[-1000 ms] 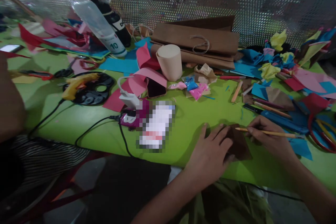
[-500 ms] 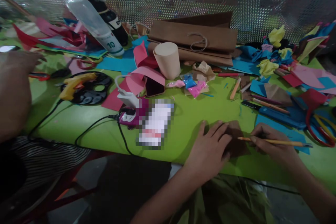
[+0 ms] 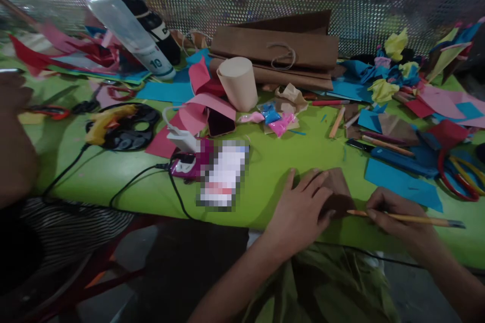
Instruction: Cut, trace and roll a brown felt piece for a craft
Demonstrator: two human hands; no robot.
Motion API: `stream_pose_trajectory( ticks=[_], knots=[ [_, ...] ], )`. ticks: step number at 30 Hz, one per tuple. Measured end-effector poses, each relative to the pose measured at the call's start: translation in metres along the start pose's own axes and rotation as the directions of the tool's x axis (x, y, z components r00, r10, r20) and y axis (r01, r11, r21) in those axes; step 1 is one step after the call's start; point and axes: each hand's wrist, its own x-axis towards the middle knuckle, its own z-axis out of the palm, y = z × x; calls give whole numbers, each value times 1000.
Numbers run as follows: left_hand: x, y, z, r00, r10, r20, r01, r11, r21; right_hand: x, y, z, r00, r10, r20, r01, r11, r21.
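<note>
A small brown paper piece (image 3: pixel 338 193) lies near the front edge of the green table (image 3: pixel 273 161). My left hand (image 3: pixel 301 209) rests flat on it, fingers spread, covering its left part. My right hand (image 3: pixel 397 214) pinches a yellow pencil (image 3: pixel 413 219) whose tip touches the lower right edge of the brown paper. The pencil's far end points right.
Another person's arm and striped sleeve (image 3: pixel 22 161) fill the left edge. A glue gun (image 3: pixel 106 121) on a black palette, cables (image 3: pixel 151 181), a paper cup (image 3: pixel 238 83), brown bags (image 3: pixel 276 55), coloured paper scraps, pencils (image 3: pixel 386 145) and scissors (image 3: pixel 460 176) crowd the table.
My right hand has drawn the pencil tip down along the brown paper's right edge toward me. The left hand stays pressed on the paper. The other person's hand at left shifted.
</note>
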Motion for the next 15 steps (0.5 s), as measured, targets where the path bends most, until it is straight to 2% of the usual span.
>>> stream_pose_trajectory(
  ticks=[9,12,15],
  knots=[
    [-2,-1,-4,1000,13,9,-13,1000,-7,-4,10,-6,999,6,42,-6,1000,1],
    [-4,-1,-6,1000,14,17,-14,1000,-7,3,14,-10,999,11,46,-16,994,107],
    [-6,-2,-6,999,20,24,-20,1000,-10,17,15,-12,1000,1,-26,5,975,224]
  ],
)
